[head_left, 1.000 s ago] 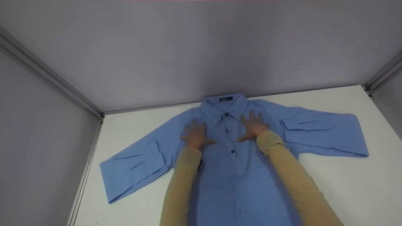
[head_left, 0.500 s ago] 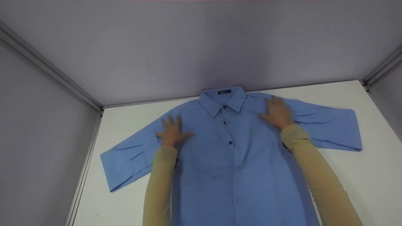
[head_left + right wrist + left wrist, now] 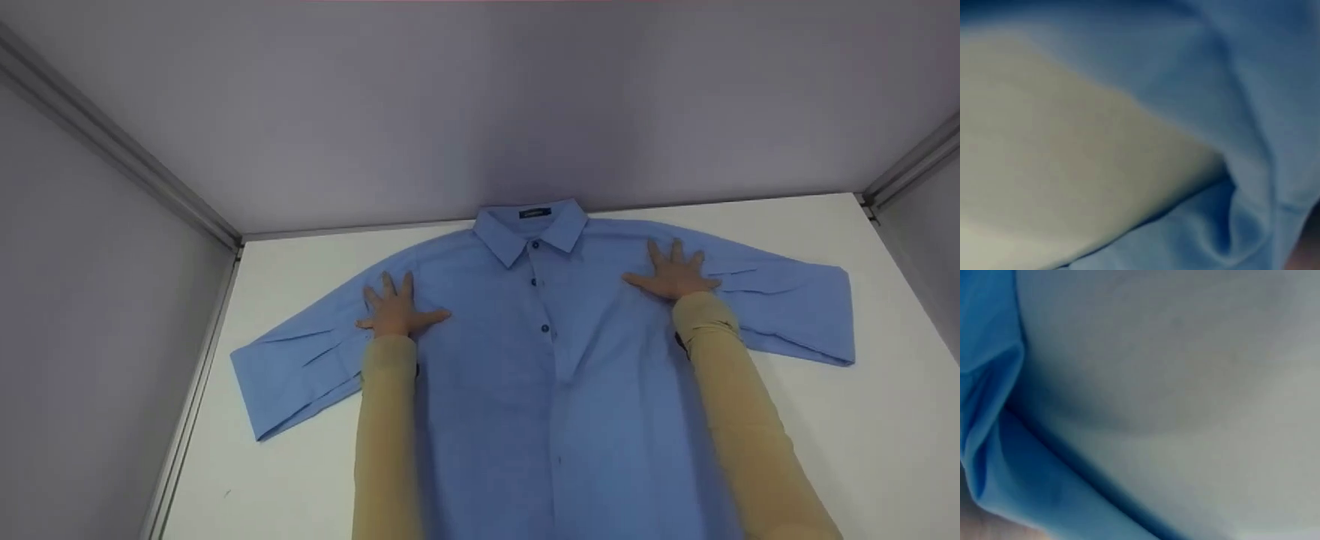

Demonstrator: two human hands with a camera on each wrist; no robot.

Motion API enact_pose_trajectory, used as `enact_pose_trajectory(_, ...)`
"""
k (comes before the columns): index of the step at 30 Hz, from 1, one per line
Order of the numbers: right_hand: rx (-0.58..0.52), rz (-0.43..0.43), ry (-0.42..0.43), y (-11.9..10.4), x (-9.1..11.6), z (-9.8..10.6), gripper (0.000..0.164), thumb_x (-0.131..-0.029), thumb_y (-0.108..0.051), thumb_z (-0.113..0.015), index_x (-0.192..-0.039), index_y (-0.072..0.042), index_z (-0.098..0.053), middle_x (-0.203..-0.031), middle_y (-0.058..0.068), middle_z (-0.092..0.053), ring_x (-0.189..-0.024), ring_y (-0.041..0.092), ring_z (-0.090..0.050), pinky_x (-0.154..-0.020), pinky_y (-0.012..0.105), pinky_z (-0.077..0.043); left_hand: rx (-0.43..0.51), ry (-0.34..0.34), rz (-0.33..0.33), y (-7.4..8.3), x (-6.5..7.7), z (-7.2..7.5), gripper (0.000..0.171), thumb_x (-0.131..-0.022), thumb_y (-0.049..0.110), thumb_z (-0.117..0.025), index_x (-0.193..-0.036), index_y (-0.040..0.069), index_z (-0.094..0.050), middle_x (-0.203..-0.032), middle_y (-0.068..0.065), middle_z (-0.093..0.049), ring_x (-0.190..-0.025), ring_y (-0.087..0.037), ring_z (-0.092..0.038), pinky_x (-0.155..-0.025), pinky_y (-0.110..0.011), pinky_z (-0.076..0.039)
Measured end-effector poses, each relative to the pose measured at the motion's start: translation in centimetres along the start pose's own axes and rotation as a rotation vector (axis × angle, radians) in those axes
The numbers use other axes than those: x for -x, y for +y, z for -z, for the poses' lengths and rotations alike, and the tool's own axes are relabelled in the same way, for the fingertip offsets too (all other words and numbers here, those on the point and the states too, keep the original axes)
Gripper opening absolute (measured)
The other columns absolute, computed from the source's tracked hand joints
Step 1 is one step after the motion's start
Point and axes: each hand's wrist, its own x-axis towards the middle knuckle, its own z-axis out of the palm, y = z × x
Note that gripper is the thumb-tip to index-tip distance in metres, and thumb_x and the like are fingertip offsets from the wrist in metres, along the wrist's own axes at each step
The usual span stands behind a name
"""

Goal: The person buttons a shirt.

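A blue button-up shirt (image 3: pixel 487 390) lies front side up, its collar (image 3: pixel 501 238) at the far edge and both sleeves spread outward. My left hand (image 3: pixel 394 311) rests with spread fingers where the left-side sleeve joins the body. On the opposite shoulder my right hand (image 3: pixel 673 276) presses down, fingers and thumb splayed. Each sleeve bends back on itself, with creases near its outer end. Blurred folds of the shirt (image 3: pixel 1044 478) show in the left wrist view, and more shirt cloth (image 3: pixel 1196 84) in the right wrist view. The shirt's lower end runs out of the head view.
The shirt lies on a white table (image 3: pixel 292 487). A grey back wall (image 3: pixel 480 97) rises directly behind the collar, and a side panel (image 3: pixel 90 315) with a metal rail borders the left. Another panel (image 3: pixel 919 217) stands at the right.
Both hands have slid apart from the chest, outward to the shoulders. The cloth under them looks smoother, and the collar sits higher in view. Over the last half second the hands have shifted only slightly.
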Motion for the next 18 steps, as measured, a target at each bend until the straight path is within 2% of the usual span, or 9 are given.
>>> enact_pose_trajectory(1,-0.006,0.006,0.024,0.0,0.0,0.0,0.095,-0.077,-0.067,-0.042,-0.142,-0.008,-0.003,-0.139,0.031,0.008,-0.118,0.058,0.008,-0.071,0.078,-0.005,-0.002,-0.003,0.007,0.3,0.1,0.1,0.107,-0.059,0.069,-0.062,-0.143,0.02,-0.015,-0.145,-0.019,0.001,-0.125,-0.048,0.007,-0.076,-0.076,-0.011)
enact_pose_trajectory(3,-0.016,0.047,0.118,-0.5,0.0,0.0,0.087,-0.081,-0.054,-0.05,-0.139,-0.001,-0.014,-0.137,0.033,-0.007,-0.119,0.057,-0.006,-0.075,0.076,-0.013,-0.02,0.012,0.011,1.2,0.2,0.2,0.103,-0.062,0.064,-0.065,-0.142,0.016,-0.02,-0.144,-0.021,-0.002,-0.126,-0.046,0.004,-0.078,-0.075,-0.011)
enact_pose_trajectory(5,-0.055,0.128,0.213,-1.8,0.0,-0.3,0.071,-0.084,-0.036,-0.054,-0.132,0.008,-0.026,-0.13,0.035,-0.023,-0.116,0.053,-0.022,-0.081,0.069,-0.022,-0.028,0.063,-0.027,2.4,0.3,0.1,0.086,-0.071,0.05,-0.067,-0.138,0.01,-0.03,-0.142,-0.025,-0.01,-0.126,-0.046,-0.005,-0.08,-0.073,-0.015)
enact_pose_trajectory(8,-0.156,0.302,0.235,-5.1,-0.1,-0.6,0.041,-0.085,-0.012,-0.051,-0.115,0.015,-0.041,-0.111,0.032,-0.043,-0.103,0.044,-0.041,-0.082,0.054,-0.035,-0.01,0.207,-0.18,4.9,0.4,-0.2,0.043,-0.084,0.02,-0.058,-0.121,0.0,-0.047,-0.126,-0.026,-0.038,-0.116,-0.041,-0.034,-0.081,-0.061,-0.032)
enact_pose_trajectory(11,-0.295,0.419,0.105,-8.6,-0.2,-1.2,0.026,-0.087,-0.004,-0.044,-0.107,0.013,-0.046,-0.103,0.028,-0.05,-0.097,0.039,-0.047,-0.082,0.048,-0.037,0.145,0.308,-0.384,7.7,0.6,-1.0,0.017,-0.087,0.0,-0.045,-0.101,-0.004,-0.055,-0.1,-0.02,-0.053,-0.095,-0.033,-0.05,-0.078,-0.043,-0.041)
enact_pose_trajectory(13,-0.363,0.457,0.034,-10.3,-0.5,-2.5,0.024,-0.088,-0.004,-0.042,-0.106,0.01,-0.049,-0.103,0.025,-0.051,-0.096,0.036,-0.049,-0.082,0.045,-0.039,0.274,0.269,-0.461,9.6,0.7,-1.8,0.015,-0.088,-0.001,-0.045,-0.097,-0.004,-0.057,-0.093,-0.016,-0.056,-0.089,-0.028,-0.053,-0.079,-0.036,-0.042)
enact_pose_trajectory(14,-0.391,0.478,0.032,-10.5,-1.7,-3.8,0.022,-0.089,-0.007,-0.042,-0.104,0.007,-0.051,-0.101,0.021,-0.053,-0.094,0.032,-0.05,-0.08,0.041,-0.041,0.338,0.228,-0.478,10.5,0.6,-2.4,0.016,-0.088,-0.001,-0.046,-0.097,-0.004,-0.058,-0.094,-0.014,-0.057,-0.09,-0.026,-0.053,-0.08,-0.034,-0.041)
enact_pose_trajectory(16,-0.421,0.483,0.023,-10.2,-4.5,-6.9,0.018,-0.09,-0.013,-0.042,-0.096,-0.001,-0.054,-0.092,0.013,-0.054,-0.083,0.024,-0.052,-0.071,0.034,-0.042,0.419,0.134,-0.464,12.1,0.3,-3.5,0.017,-0.088,0.001,-0.048,-0.1,-0.002,-0.06,-0.097,-0.012,-0.059,-0.093,-0.023,-0.054,-0.082,-0.031,-0.041)
enact_pose_trajectory(18,-0.439,0.507,0.035,-9.0,-8.3,-10.4,0.013,-0.09,-0.014,-0.042,-0.083,-0.008,-0.05,-0.078,0.005,-0.049,-0.068,0.017,-0.047,-0.059,0.028,-0.038,0.409,0.049,-0.423,13.3,-0.4,-4.9,0.018,-0.089,0.003,-0.047,-0.101,0.0,-0.06,-0.098,-0.01,-0.06,-0.093,-0.02,-0.055,-0.082,-0.03,-0.042)
